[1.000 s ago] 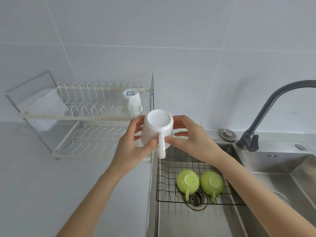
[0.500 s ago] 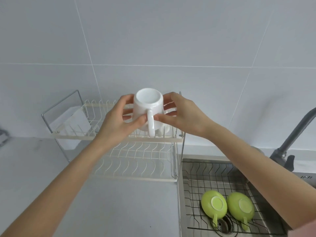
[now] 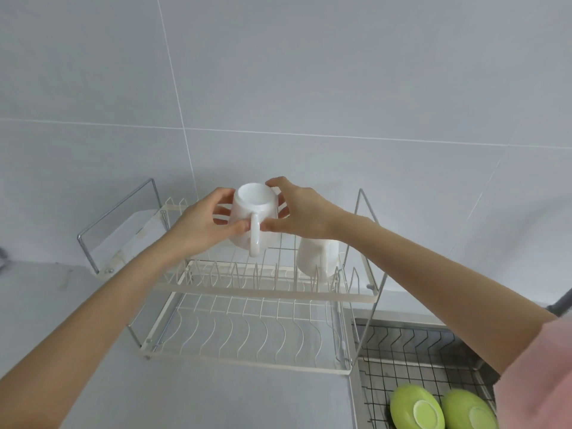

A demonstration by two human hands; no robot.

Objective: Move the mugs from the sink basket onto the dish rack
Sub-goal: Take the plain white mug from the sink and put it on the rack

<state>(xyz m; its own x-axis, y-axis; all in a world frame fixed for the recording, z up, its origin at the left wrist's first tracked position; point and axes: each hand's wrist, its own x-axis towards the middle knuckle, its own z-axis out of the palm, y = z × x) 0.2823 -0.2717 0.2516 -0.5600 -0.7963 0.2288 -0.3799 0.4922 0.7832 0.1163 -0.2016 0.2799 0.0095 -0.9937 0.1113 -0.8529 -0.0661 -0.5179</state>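
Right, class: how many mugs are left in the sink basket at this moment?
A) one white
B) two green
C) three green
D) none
B: two green mugs lie upside down in the sink basket, while one white mug sits on the dish rack and both hands hold another.

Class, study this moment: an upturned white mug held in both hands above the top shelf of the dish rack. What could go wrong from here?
1. The held mug could knock the white mug already on the rack's top shelf.
2. Only fingertips of the left hand and right hand grip it, so it might slip.
3. Set down crooked on the prongs, it may tip.
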